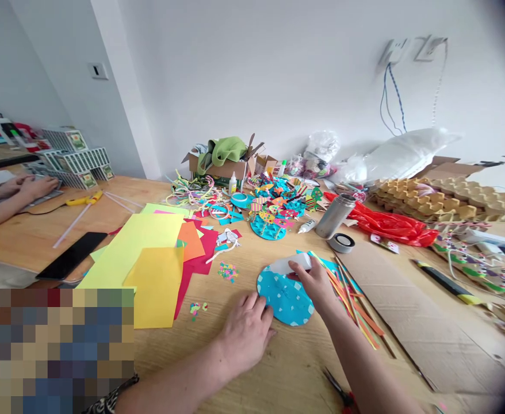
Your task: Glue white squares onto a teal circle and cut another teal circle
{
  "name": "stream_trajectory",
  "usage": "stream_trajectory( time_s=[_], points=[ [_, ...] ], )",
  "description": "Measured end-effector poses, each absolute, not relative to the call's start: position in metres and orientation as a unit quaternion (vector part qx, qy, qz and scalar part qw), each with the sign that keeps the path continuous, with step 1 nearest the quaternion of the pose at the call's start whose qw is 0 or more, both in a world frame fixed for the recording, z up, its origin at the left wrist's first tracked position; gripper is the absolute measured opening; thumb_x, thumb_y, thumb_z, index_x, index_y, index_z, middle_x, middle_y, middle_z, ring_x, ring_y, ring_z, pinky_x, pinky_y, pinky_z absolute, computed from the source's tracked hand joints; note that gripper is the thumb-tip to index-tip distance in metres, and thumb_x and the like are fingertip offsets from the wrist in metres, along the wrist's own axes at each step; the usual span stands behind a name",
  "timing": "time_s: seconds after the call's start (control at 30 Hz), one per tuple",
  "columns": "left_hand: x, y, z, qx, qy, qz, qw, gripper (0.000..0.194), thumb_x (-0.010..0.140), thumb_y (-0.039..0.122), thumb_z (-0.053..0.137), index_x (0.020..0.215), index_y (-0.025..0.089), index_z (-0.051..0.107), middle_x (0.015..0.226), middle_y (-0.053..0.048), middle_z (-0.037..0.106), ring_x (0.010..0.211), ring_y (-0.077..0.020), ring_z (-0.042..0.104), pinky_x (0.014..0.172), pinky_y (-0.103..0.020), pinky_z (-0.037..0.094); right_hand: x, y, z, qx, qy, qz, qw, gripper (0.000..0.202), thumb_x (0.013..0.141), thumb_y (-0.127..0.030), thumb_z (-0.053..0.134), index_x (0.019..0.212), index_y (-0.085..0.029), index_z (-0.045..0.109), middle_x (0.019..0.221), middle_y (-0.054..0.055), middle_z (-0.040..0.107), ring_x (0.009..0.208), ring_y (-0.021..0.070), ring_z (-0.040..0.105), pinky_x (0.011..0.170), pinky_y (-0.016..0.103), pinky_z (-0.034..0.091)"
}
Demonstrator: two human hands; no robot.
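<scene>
A round blue disc dotted with pale squares lies flat on the wooden table. My left hand rests at the disc's left edge, fingers bent and close together; what is under the fingertips, if anything, is hidden. Over the disc's upper right edge, my right hand grips a white bottle, which lies tilted across the top of the disc. Small confetti pieces and a second little pile sit left of the disc. Coloured paper strips lie beside my right forearm.
Yellow paper sheets lie at the left, a steel flask and tape roll behind the disc. Cardboard and a cutter are at the right, scissors in front. Another person's hands show far left.
</scene>
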State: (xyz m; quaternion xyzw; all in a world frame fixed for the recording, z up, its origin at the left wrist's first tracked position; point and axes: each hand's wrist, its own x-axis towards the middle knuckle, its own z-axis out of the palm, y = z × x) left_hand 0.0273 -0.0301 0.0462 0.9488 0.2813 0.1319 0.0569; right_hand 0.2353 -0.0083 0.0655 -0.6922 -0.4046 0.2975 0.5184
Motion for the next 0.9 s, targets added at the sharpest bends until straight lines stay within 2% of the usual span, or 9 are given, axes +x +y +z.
stream_trajectory(
  time_s=[0.27,0.77,0.9],
  points=[
    [0.0279,-0.0300,0.0465,0.949,0.282,0.130,0.054,0.028,0.089,0.035,0.055,0.108,0.016,0.056,0.108,-0.009,0.057,0.106,-0.0261,0.048,0.090,-0.040,0.041,0.2347,-0.0086,0.0611,-0.685,-0.412,0.309,0.516,0.031,0.073,-0.044,0.066,0.086,-0.020,0.051,0.074,0.000,0.065,0.063,0.0192,0.070,0.058,0.029,0.058],
    [0.0271,-0.0309,0.0493,0.948,0.284,0.132,0.061,0.025,0.089,0.034,0.055,0.107,0.017,0.057,0.107,-0.010,0.058,0.105,-0.0258,0.048,0.090,-0.041,0.040,0.2368,-0.0117,0.0676,-0.689,-0.410,0.310,0.511,0.028,0.069,-0.040,0.069,0.081,-0.021,0.052,0.068,-0.002,0.062,0.059,0.0180,0.067,0.055,0.029,0.056],
    [0.0260,-0.0277,0.0464,0.947,0.282,0.138,0.062,0.023,0.089,0.035,0.054,0.104,0.018,0.058,0.108,-0.009,0.058,0.106,-0.0255,0.047,0.092,-0.041,0.040,0.2385,-0.0151,0.0700,-0.682,-0.411,0.323,0.512,0.031,0.068,-0.040,0.070,0.083,-0.019,0.054,0.068,-0.001,0.063,0.061,0.0191,0.067,0.056,0.031,0.058]
  ],
)
